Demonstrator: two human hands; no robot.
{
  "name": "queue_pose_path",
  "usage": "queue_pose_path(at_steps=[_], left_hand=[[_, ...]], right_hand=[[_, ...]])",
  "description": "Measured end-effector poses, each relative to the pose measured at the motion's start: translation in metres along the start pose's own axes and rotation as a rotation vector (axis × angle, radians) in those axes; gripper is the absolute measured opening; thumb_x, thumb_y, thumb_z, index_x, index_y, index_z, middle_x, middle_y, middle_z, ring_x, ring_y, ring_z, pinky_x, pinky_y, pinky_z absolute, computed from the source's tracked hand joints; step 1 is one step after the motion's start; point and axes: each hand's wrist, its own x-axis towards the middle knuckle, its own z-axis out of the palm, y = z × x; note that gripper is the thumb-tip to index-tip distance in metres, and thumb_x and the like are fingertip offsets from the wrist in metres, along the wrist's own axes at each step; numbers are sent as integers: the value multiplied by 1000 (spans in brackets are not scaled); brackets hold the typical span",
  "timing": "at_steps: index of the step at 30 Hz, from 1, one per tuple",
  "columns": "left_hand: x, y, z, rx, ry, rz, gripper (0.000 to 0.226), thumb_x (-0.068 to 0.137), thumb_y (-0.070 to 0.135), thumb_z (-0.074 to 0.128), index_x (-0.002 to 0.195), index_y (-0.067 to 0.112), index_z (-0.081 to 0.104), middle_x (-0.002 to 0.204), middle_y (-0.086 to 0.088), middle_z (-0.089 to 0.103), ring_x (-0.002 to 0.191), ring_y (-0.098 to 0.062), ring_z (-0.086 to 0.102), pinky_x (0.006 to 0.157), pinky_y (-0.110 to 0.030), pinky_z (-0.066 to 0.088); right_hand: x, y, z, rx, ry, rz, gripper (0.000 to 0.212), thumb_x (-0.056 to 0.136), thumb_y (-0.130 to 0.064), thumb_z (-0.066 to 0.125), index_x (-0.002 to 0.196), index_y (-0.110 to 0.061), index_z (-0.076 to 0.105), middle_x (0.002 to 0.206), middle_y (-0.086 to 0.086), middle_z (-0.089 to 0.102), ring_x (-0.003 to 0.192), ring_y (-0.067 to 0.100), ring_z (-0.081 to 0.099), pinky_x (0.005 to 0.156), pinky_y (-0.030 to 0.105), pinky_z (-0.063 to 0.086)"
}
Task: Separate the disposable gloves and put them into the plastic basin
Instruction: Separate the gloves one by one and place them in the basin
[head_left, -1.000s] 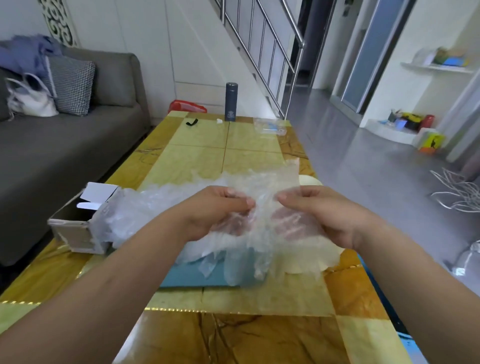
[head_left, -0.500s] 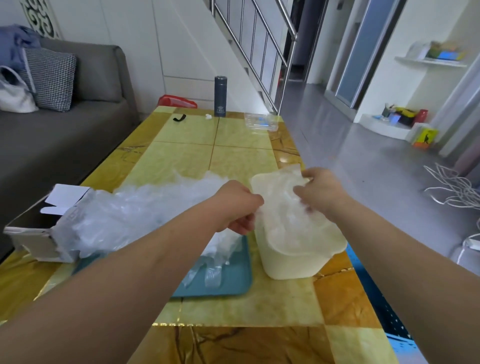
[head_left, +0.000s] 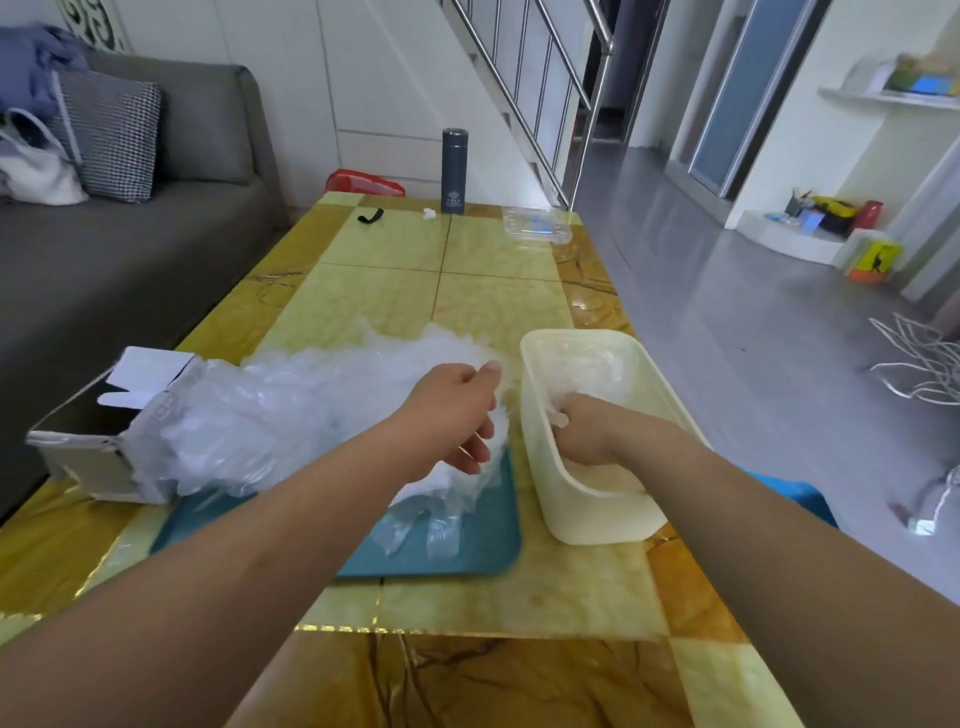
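Gloves (head_left: 291, 415), crinkly clear film, heap beside smooth rectangular cream plastic basin (head_left: 597, 514).

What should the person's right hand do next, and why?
Probably let go and lift the right hand out of the basin: its fingers are curled down inside, seemingly pinching a glove. The left hand hovers at the pile of gloves on the teal tray, where the next one waits.
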Motion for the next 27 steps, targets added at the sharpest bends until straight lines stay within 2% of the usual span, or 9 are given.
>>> queue_pose_path(at_steps=[2, 6, 8, 10, 12, 15, 20, 23, 27], left_hand=[[-6, -9, -15, 110, 51, 55, 41, 105, 46, 50, 95, 8, 61, 86, -11, 69, 61, -25, 69, 62, -41, 63], [-9, -36, -44, 791, 298, 375, 18, 97, 42, 60, 105, 27, 59, 111, 10, 57, 79, -16, 64, 73, -38, 54], [-4, -54, -51, 948, 248, 381, 35, 97, 43, 60, 129, 30, 53, 133, 11, 46, 84, -18, 64, 74, -37, 52], [3, -70, -50, 1017, 171, 294, 52, 97, 41, 60, 146, 32, 44, 149, 7, 39, 108, -26, 65, 85, -41, 55], [4, -83, -48, 1030, 126, 228, 50, 98, 35, 57, 146, 32, 45, 147, 4, 44, 117, -28, 61, 92, -45, 54], [4, -92, -51, 1000, 182, 223, 33, 102, 30, 52, 134, 31, 56, 128, 3, 57, 110, -27, 62, 89, -42, 53], [-9, -103, -64, 902, 243, 270, 22, 101, 26, 51, 104, 29, 73, 105, 6, 64, 96, -21, 62, 81, -38, 54], [-24, -118, -72, 666, 354, 379, 18, 101, 31, 58, 106, 28, 76, 99, 11, 61, 90, -14, 61, 81, -36, 53], [-40, -128, -79, 484, 476, 482, 18, 98, 27, 65, 110, 22, 79, 112, 14, 63, 109, -14, 59, 93, -30, 48]], right_hand=[[1, -6, 2, -56, -42, 30, 51, 103, -32, 52, 151, -14, 45, 151, 10, 51, 134, 33, 51, 112, 41, 41], [-14, -11, -13, -90, 112, 41, 39, 99, -21, 57, 138, -15, 58, 137, 9, 61, 119, 29, 60, 99, 35, 49], [-31, -18, -26, -71, 165, 38, 53, 96, -6, 52, 148, -18, 50, 140, 8, 57, 112, 27, 61, 88, 32, 51], [-50, -26, -37, -90, 218, 42, 60, 95, 1, 48, 151, -19, 46, 137, 7, 58, 103, 25, 61, 77, 32, 49], [-67, -37, -39, -111, 356, 14, 55, 92, 3, 47, 143, -17, 54, 132, 7, 62, 103, 25, 62, 78, 33, 52], [-87, -59, -18, 97, 557, -205, 55, 86, 4, 47, 134, -17, 66, 136, 4, 64, 121, 23, 62, 96, 32, 52], [-79, -83, 57, 484, 328, -341, 53, 91, 2, 45, 133, -22, 67, 130, -5, 67, 111, 3, 60, 100, 18, 46], [-60, -81, 90, 597, 294, -291, 49, 100, -9, 53, 144, -28, 55, 142, -7, 59, 114, 4, 56, 86, 5, 41], [-45, -74, 103, 711, 276, -263, 67, 97, -23, 66, 155, -38, 36, 155, -13, 44, 122, 7, 53, 82, 12, 47]])
